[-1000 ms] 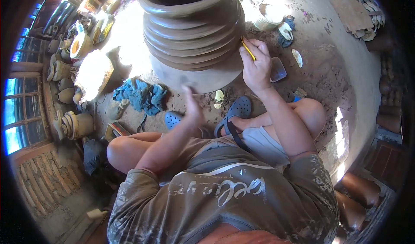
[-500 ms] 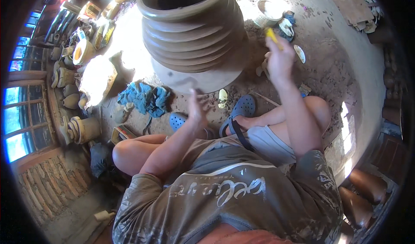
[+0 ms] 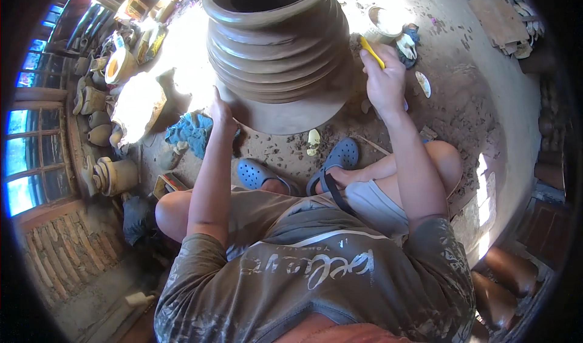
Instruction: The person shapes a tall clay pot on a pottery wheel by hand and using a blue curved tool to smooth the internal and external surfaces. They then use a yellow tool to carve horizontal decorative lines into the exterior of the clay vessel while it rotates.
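A big wet clay pot (image 3: 273, 51) with a flared rim and ridged sides stands upright on a round wheel disc (image 3: 285, 115) in front of me. My left hand (image 3: 220, 109) is at the disc's left edge, fingers stretched out as far as they show; glare washes out the fingertips. In my right hand (image 3: 387, 78), to the right of the pot, is a slim yellow tool (image 3: 372, 52), its end pointing up and left. The tool is apart from the pot wall, and its exact kind is not clear.
Blue cloth (image 3: 189, 133) lies left of the disc. A white bucket (image 3: 384, 24) stands beyond my right hand, with a pale oval piece (image 3: 422, 84) nearby. My clogs (image 3: 341, 154) are close to the disc's front. Small pots (image 3: 99, 135) line the left side.
My left hand has swung left and forward from in front of the disc to its left edge. The right hand has shifted slightly left, bringing the yellow tool closer to the pot.
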The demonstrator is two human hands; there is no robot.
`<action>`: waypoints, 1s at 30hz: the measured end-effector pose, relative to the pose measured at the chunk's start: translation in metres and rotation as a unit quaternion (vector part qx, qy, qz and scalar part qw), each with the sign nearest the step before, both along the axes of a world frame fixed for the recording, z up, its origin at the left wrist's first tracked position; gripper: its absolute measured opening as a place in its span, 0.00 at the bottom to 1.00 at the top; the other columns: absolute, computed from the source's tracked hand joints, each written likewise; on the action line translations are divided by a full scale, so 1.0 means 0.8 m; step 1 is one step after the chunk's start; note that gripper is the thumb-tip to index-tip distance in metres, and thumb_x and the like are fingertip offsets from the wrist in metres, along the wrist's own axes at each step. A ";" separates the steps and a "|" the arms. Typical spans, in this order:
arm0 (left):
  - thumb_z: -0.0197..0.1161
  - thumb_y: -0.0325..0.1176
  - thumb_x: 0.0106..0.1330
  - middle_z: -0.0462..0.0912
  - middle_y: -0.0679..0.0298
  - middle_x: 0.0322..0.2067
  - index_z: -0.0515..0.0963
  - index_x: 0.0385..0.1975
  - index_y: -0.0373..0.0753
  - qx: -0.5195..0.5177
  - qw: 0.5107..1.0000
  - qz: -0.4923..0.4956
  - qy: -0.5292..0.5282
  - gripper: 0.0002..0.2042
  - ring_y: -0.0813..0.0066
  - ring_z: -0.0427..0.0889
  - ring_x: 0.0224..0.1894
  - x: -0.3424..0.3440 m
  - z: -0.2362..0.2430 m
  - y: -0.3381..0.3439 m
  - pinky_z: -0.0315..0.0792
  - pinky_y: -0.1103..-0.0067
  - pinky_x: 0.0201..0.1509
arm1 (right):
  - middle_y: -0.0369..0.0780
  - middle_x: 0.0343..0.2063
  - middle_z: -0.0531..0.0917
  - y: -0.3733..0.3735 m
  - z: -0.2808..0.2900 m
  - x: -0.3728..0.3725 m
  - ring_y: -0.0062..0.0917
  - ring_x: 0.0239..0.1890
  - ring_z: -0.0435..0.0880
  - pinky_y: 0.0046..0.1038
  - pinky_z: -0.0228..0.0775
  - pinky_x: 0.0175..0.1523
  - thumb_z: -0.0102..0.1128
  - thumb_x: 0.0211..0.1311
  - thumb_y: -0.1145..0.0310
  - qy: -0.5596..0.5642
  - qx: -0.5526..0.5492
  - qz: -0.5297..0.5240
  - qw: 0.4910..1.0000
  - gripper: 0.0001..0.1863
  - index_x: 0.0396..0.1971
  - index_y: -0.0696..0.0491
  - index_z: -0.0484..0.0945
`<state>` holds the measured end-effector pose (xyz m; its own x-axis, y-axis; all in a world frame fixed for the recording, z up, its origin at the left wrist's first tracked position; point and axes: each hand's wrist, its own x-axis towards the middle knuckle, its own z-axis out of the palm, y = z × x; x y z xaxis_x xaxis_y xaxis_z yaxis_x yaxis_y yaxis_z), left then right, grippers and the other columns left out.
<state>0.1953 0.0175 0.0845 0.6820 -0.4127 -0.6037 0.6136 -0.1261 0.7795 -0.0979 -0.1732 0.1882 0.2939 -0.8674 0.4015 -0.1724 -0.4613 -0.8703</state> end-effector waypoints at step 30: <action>0.35 0.71 0.73 0.66 0.56 0.66 0.51 0.73 0.38 0.011 0.993 -0.117 0.028 0.43 0.55 0.67 0.68 -0.216 -0.088 0.052 0.64 0.57 0.65 | 0.46 0.39 0.82 0.054 0.009 0.022 0.36 0.40 0.83 0.31 0.75 0.47 0.63 0.64 0.73 0.070 -0.139 0.004 0.988 0.13 0.47 0.60 0.84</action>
